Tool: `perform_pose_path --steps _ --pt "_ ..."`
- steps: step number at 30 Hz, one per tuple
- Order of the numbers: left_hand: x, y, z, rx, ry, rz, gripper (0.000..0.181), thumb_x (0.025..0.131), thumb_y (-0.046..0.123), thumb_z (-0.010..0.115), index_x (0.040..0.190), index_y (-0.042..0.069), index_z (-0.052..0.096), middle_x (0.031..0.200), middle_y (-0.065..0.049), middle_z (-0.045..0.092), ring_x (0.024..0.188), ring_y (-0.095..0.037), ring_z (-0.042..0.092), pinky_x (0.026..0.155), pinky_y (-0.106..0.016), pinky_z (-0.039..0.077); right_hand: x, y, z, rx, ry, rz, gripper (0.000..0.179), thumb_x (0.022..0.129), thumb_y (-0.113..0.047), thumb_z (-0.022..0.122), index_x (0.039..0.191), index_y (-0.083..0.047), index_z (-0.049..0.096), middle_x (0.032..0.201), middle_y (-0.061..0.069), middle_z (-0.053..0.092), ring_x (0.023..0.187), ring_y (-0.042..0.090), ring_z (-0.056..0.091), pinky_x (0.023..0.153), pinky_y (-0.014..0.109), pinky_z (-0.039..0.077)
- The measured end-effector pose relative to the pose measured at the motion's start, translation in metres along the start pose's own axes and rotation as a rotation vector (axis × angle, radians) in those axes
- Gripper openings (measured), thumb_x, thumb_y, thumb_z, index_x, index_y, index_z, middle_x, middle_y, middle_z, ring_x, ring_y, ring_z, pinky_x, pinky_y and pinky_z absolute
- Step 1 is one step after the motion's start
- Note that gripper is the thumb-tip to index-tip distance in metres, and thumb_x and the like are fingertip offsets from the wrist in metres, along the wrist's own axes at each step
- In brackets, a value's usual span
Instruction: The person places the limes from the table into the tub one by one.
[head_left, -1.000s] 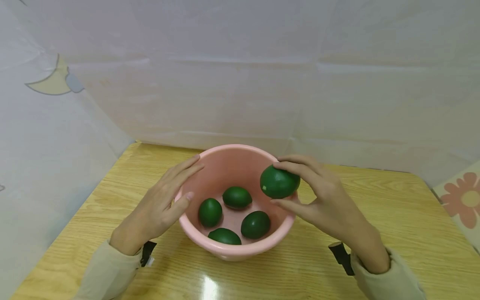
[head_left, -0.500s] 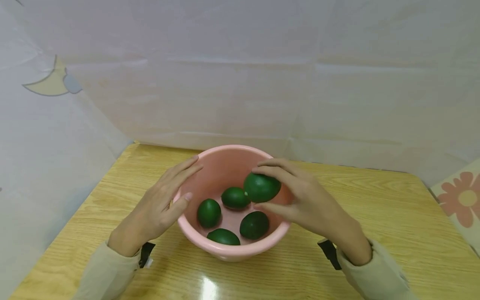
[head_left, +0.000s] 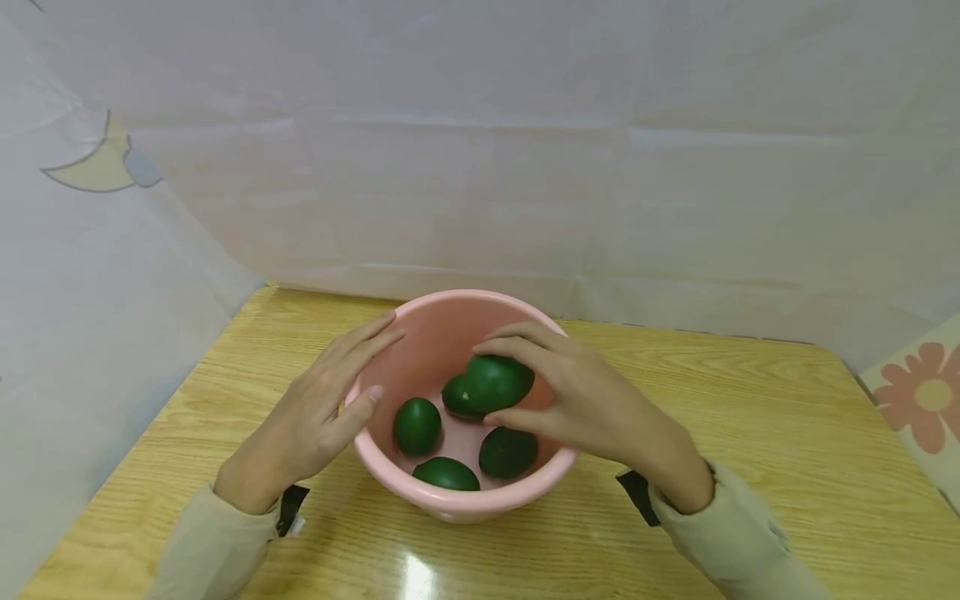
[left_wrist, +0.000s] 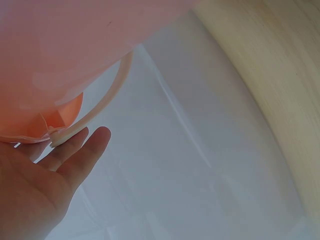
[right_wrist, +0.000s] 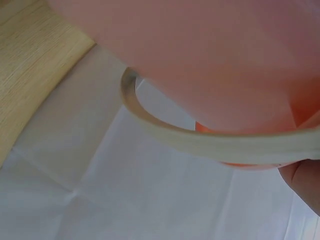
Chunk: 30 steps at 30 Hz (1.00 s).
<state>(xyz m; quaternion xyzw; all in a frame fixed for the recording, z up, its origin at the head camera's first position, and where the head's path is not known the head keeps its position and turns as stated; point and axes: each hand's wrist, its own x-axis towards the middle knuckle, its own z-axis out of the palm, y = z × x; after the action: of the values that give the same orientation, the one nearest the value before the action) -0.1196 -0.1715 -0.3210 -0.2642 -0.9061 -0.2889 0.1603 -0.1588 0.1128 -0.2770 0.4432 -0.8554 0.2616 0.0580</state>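
A pink bucket [head_left: 465,501] holds several smooth, dark green avocados, among them one at the left [head_left: 417,427] and one at the front [head_left: 447,473]. Over the bucket's inside, my right hand [head_left: 577,392] holds another avocado [head_left: 498,383] between thumb and fingers. It overlaps the rear avocado [head_left: 457,397] in the head view. My left hand [head_left: 311,412] rests at the left rim with its fingers extended. In the left wrist view those fingers [left_wrist: 87,150] lie beside the bucket's pale handle [left_wrist: 107,97]. From the right wrist, the held avocado is hidden behind the bucket wall.
The bucket stands on a wood-grain table [head_left: 735,417]. White sheeting [head_left: 480,192] hangs behind the table and along its left side. A printed flower [head_left: 926,396] shows at the far right.
My right hand has carried its avocado from the bucket's right rim leftward and lower, to over the middle. The left hand stays at the rim.
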Motion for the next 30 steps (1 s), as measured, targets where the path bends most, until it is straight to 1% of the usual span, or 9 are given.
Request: perform_pose_path --steps 7,12,15,19,26,30 --pt "0.000 0.000 0.000 -0.007 -0.002 0.005 0.053 0.090 0.018 0.047 0.141 0.020 0.035 0.150 0.001 0.027 0.138 -0.019 0.026 0.104 -0.051 0.030 0.006 -0.001 0.004 0.003 -0.040 0.003 0.052 0.074 -0.039 0.072 0.121 -0.025 0.055 0.124 -0.015 0.049 0.116 0.001 0.044 0.094 0.023 0.044" --pt "0.000 0.001 -0.001 -0.012 -0.005 -0.001 0.054 0.090 0.020 0.047 0.141 0.022 0.035 0.151 0.003 0.025 0.138 -0.017 0.025 0.106 -0.049 0.029 0.011 -0.001 0.006 -0.003 -0.082 0.022 0.049 0.076 -0.039 0.071 0.120 -0.025 0.055 0.121 -0.015 0.050 0.113 -0.001 0.045 0.092 0.022 0.044" --pt "0.000 0.001 -0.001 -0.021 -0.004 -0.005 0.053 0.090 0.021 0.047 0.141 0.022 0.035 0.151 0.004 0.025 0.138 -0.016 0.025 0.106 -0.049 0.029 0.014 -0.001 0.007 0.004 -0.105 0.019 0.047 0.076 -0.038 0.071 0.118 -0.025 0.055 0.118 -0.015 0.051 0.109 -0.001 0.047 0.091 0.021 0.044" --pt "0.001 0.002 -0.001 -0.025 -0.003 -0.011 0.053 0.090 0.022 0.047 0.141 0.022 0.035 0.150 0.004 0.025 0.138 -0.015 0.025 0.105 -0.049 0.030 0.017 -0.001 0.007 -0.007 -0.150 0.013 0.046 0.075 -0.038 0.072 0.116 -0.025 0.056 0.113 -0.015 0.053 0.104 -0.002 0.048 0.089 0.020 0.044" --pt "0.001 0.001 -0.001 -0.021 -0.007 -0.013 0.053 0.089 0.021 0.047 0.141 0.023 0.035 0.151 0.005 0.025 0.138 -0.015 0.025 0.105 -0.048 0.030 0.022 0.000 0.008 -0.062 -0.248 0.016 0.049 0.072 -0.040 0.074 0.114 -0.023 0.056 0.109 -0.015 0.054 0.100 0.000 0.051 0.089 0.021 0.044" --pt "0.001 0.001 -0.001 -0.022 -0.006 -0.012 0.053 0.089 0.021 0.047 0.141 0.023 0.035 0.151 0.005 0.025 0.138 -0.016 0.025 0.105 -0.049 0.030 0.026 0.000 0.011 -0.077 -0.279 0.010 0.050 0.071 -0.038 0.075 0.113 -0.020 0.056 0.107 -0.012 0.055 0.097 0.002 0.052 0.087 0.023 0.045"
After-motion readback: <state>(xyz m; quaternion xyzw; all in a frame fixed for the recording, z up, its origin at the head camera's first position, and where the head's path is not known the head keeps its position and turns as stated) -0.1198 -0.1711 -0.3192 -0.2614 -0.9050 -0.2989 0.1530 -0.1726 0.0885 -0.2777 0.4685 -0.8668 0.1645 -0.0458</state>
